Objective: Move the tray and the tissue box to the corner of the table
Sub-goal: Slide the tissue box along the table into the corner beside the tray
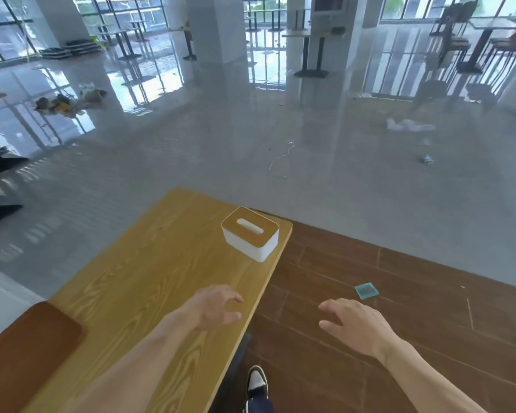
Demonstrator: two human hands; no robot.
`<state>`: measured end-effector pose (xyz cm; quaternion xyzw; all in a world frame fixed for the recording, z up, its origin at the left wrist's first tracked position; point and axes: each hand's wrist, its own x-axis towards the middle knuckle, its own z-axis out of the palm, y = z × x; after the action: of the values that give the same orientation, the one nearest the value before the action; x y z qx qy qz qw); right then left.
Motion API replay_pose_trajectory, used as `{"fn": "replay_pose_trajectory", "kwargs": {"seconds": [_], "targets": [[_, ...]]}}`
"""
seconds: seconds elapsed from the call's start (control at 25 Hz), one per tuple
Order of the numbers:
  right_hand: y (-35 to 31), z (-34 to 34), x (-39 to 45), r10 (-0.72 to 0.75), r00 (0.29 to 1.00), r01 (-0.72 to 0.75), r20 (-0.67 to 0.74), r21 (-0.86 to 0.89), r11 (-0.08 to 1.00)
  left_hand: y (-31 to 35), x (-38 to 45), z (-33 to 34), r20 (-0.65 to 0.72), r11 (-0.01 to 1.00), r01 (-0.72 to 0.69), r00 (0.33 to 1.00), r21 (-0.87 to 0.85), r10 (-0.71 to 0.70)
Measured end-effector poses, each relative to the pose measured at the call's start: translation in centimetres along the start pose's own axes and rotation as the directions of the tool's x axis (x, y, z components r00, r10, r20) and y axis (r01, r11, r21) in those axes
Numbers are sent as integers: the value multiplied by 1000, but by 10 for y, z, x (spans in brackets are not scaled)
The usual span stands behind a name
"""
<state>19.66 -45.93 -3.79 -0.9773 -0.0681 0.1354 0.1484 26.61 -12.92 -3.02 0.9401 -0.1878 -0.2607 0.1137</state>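
head view: a light wooden tabletop (137, 293) runs away from the viewer, and every place below is given relative to it. the tissue box (250, 234), white with a wooden lid and a slot on top, stands upright at the tabletop's far right corner, close to both edges. the brown tray (27, 356) lies flat at the tabletop's near left edge, partly cut off by the frame. the left hand (218, 307) hovers over the tabletop's right edge, well short of the tissue box, fingers spread and loosely curled, holding nothing. the right hand (355, 326) is off the tabletop's right side, above the brown plank floor (399, 278), fingers apart and empty. a shoe (256, 383) shows below the tabletop's near right edge.
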Motion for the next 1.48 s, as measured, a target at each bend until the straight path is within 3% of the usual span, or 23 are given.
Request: {"fn": "replay_pose_trajectory", "kwargs": {"seconds": [0.4,0.6,0.76,1.12,1.48], "targets": [[-11,-13,137,17,1000,-17,-2,-1,1000,-62,113,-56,-19,998,-37,999,44,38],[-46,-11,221,34,998,-35,-50,-11,999,-108,183,-98,-31,977,-98,994,191,106],[-72,2,272,89,996,-89,14,-26,996,-120,242,-115,10,914,-205,977,351,215],[-74,35,330,128,984,-123,123,-52,991,-124,316,-114,175,777,-330,944,535,280],[-70,46,337,143,985,-142,95,-21,990,-121,324,-104,186,803,-329,944,498,272]]}}
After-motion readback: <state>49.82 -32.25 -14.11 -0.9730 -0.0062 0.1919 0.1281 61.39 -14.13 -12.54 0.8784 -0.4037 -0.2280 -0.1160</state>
